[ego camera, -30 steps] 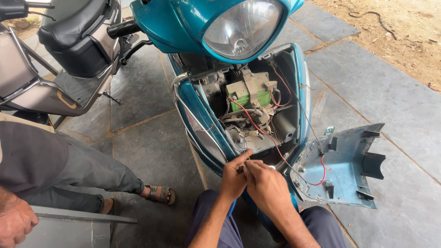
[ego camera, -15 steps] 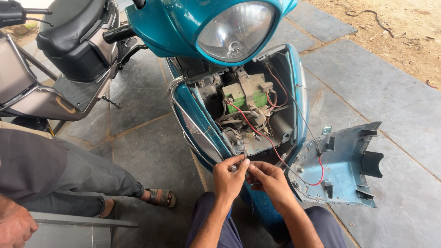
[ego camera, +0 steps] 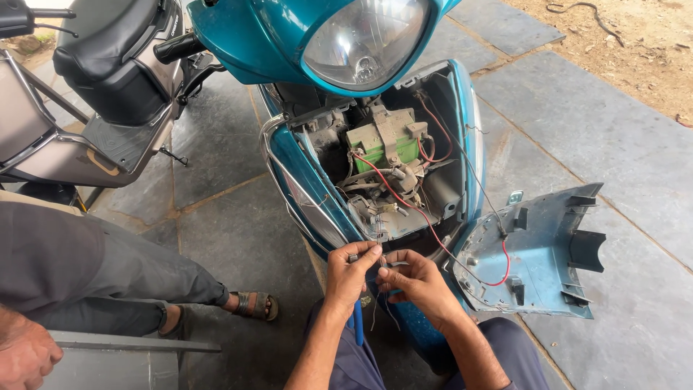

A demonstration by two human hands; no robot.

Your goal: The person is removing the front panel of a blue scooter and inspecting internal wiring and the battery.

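A teal scooter (ego camera: 289, 29) stands in front of me with its front panel off, baring a green battery (ego camera: 372, 141), wiring and a red wire (ego camera: 411, 206). Just below the open bay, my left hand (ego camera: 351, 278) and my right hand (ego camera: 413, 283) meet, both pinching thin grey wire ends (ego camera: 384, 263) between fingertips. Loose strands hang below the fingers. A blue-handled tool (ego camera: 357, 325) rests by my left wrist, mostly hidden. The removed teal front panel (ego camera: 538, 256) lies inside-up to the right, tethered by the red wire.
Another person sits at the left in grey trousers (ego camera: 108, 274) and a sandal (ego camera: 254, 305), their hand (ego camera: 25, 354) at the lower left corner. A second scooter with a black seat (ego camera: 108, 58) stands behind. Grey stone tiles (ego camera: 592, 123) meet bare dirt at the far right.
The camera view has dropped slightly. My two hands stay together on the thin wires below the open bay, with small finger shifts. The seated person has not moved.
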